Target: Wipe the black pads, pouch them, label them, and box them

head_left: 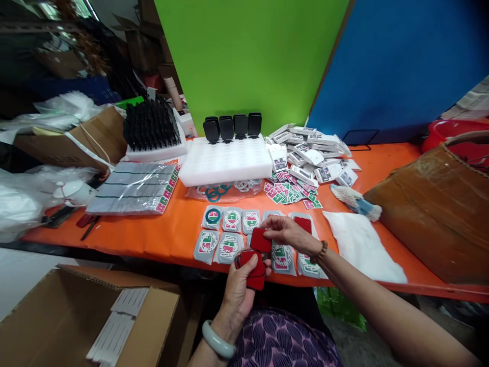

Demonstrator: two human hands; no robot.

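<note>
My left hand is closed around a small stack of red rounded-square pieces, held just below the table's front edge. My right hand pinches one more red piece by its corner, right above the stack. Behind my hands, small sealed packets with round green-and-red printed stickers lie in two rows on the orange table. Another red piece lies on a packet beside my right hand.
A white foam tray with black holders stands mid-table. Small white boxes and loose stickers lie right of it. A brown basket sits far right, a white cloth before it. An open cardboard box stands lower left.
</note>
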